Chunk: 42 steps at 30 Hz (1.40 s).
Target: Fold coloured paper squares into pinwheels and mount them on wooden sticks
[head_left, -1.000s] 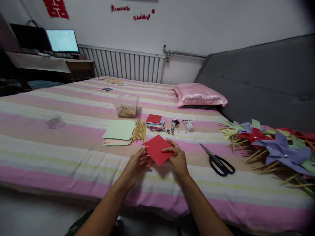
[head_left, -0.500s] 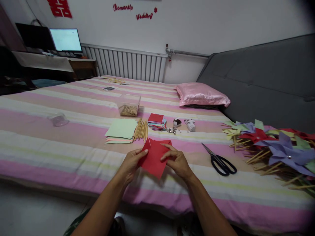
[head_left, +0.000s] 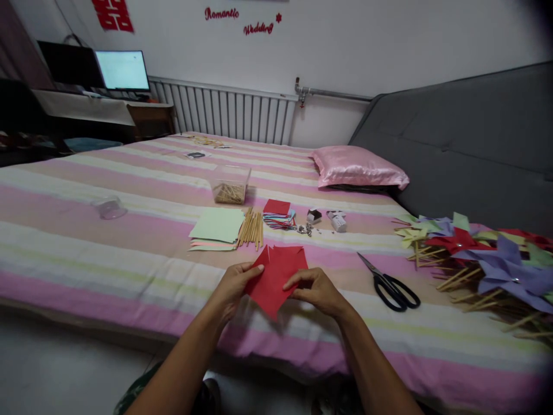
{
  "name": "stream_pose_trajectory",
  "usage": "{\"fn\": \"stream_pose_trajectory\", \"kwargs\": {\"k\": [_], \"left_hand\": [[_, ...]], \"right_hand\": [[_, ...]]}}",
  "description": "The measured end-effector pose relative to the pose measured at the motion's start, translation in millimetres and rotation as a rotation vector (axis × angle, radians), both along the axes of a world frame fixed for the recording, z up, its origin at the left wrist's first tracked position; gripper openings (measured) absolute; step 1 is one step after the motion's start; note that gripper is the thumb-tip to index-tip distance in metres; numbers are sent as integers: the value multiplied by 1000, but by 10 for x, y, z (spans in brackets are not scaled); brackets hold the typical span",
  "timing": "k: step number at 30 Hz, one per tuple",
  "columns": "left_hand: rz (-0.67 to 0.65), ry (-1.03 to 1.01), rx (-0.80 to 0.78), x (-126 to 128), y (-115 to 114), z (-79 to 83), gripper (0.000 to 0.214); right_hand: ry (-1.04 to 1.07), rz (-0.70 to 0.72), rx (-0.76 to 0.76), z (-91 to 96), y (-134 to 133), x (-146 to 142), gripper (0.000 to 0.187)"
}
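Observation:
A red paper sheet point(head_left: 276, 282) with slits cut in from its corners is held up over the near edge of the bed. My left hand point(head_left: 235, 286) pinches its left side, thumb on top. On the right side, my right hand point(head_left: 317, 292) grips the paper between thumb and fingers. Just beyond it lie a stack of pale green paper squares point(head_left: 217, 225), a row of thin wooden sticks point(head_left: 251, 229) and a pile of small coloured paper squares point(head_left: 277, 208). Black-handled scissors point(head_left: 391, 286) rest to the right of my right hand.
Finished paper pinwheels point(head_left: 510, 268) on sticks are heaped at the right. A clear box point(head_left: 231, 187) of sticks stands farther back. Small metal fasteners point(head_left: 305, 230) lie near two little boxes point(head_left: 337, 221). A pink pillow point(head_left: 358, 166) and a clear lid point(head_left: 109, 207) are on the bed.
My right hand has shifted its hold on the red paper, its fingers now closer together at the right edge. The whole view has moved slightly, so things appear a little farther right.

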State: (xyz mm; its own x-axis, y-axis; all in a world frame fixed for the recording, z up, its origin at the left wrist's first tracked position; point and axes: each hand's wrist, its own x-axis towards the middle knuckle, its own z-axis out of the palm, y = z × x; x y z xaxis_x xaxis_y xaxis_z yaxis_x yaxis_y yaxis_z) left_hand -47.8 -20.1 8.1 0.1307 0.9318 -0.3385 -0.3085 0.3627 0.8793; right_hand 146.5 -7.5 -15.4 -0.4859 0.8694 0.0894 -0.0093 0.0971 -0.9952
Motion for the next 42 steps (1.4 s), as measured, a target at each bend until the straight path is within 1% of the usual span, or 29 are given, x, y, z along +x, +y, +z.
{"fn": "stream_pose_trajectory", "kwargs": {"k": [5,9,15,20,26,31,42], "left_hand": [[-23,-23,17,-3,-3,-7,31],[-36,-37,32,4,-5,1,30],[-58,-46,30,41,-36,50,27],[-74,-48,16,70,-48,45,31],[-81,-54,19,94,-52,46,35],[-111,-37,46,86,-60,2,39],[-133,-53,75,88,-76,-69,40]], "right_hand": [[4,-37,-43,-10,10,-17,15],[-7,-114,-10,-7,21,-51,15],[-63,-197,23,8,20,-67,21],[-66,-203,-5,-3,14,-61,22],[-78,-210,1,-30,14,-63,23],[-89,-225,-5,-66,30,-59,24],[-114,-218,54,-104,58,-54,20]]}}
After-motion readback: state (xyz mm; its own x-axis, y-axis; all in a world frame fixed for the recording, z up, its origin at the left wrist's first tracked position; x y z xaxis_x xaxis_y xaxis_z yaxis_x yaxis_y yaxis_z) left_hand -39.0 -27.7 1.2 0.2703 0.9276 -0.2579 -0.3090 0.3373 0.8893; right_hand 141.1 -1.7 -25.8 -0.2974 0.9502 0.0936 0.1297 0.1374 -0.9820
